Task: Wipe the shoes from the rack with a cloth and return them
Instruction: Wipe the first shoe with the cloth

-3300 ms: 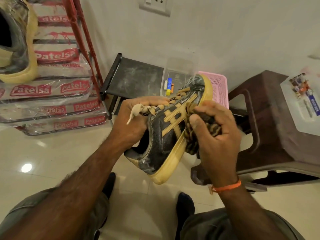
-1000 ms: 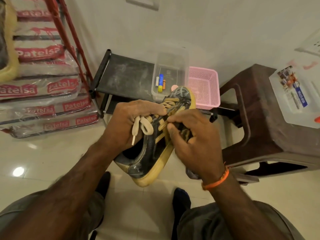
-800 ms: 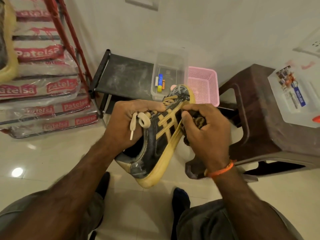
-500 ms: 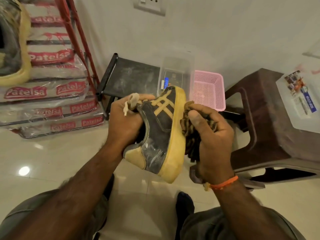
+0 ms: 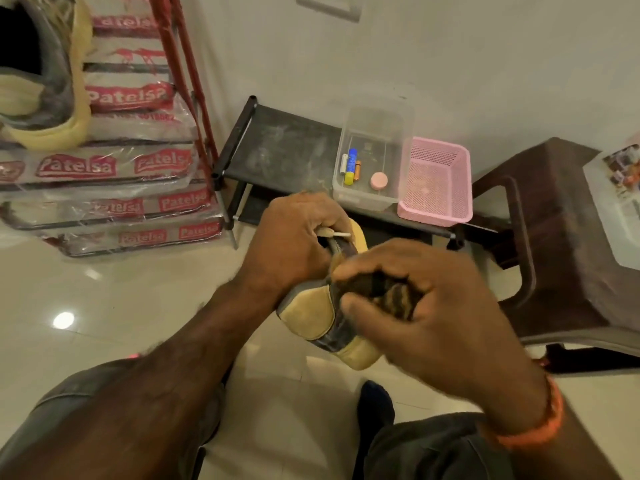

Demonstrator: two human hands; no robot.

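I hold a black and tan sneaker (image 5: 320,317) with a yellowed sole in mid-air above the floor, its heel turned toward me. My left hand (image 5: 294,244) grips it around the laces and tongue. My right hand (image 5: 419,306) grips a bunched dark striped cloth (image 5: 384,292) and presses it against the shoe's right side near the heel. A second matching shoe (image 5: 45,81) sits at the upper left on wrapped boxes. The low black shoe rack (image 5: 277,147) stands against the wall behind my hands.
On the rack stand a clear plastic box (image 5: 372,157) with batteries and a pink basket (image 5: 436,181). A brown plastic stool (image 5: 561,237) with a clear lidded box is at right. Stacked wrapped packages (image 5: 104,174) and a red frame (image 5: 187,74) fill the left.
The shoe has turned so its heel faces me instead of its side. My right hand with the cloth has moved from the toe side down to the heel area.
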